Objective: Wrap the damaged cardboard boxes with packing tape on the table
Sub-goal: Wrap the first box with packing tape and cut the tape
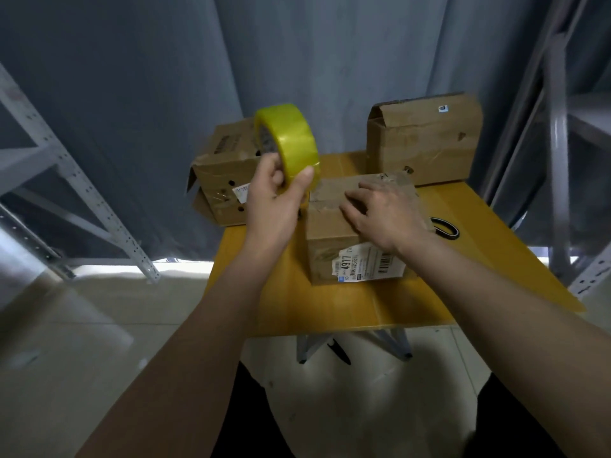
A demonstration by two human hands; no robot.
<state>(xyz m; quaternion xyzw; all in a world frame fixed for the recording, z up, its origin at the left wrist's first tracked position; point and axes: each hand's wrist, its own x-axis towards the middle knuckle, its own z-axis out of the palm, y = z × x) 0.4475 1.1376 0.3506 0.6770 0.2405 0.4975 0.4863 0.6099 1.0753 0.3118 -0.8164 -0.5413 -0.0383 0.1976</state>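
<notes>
A small cardboard box (330, 233) with a white shipping label stands in the middle of the yellow table (330, 305). My right hand (383, 209) lies flat on its top with straight fingers. My left hand (274, 196) grips a yellow roll of packing tape (291, 140), held upright just above the box's left top edge. A strip of tape seems to run from the roll down to the box top. Two more worn cardboard boxes stand behind: one at the far left (221, 180) with a torn flap, one at the far right (426, 140).
A black ring-shaped object (446, 228) lies on the table right of the middle box. Grey metal shelving stands at the left (66, 180) and right (558, 153). A grey curtain hangs behind the table. Pale floor tiles lie below.
</notes>
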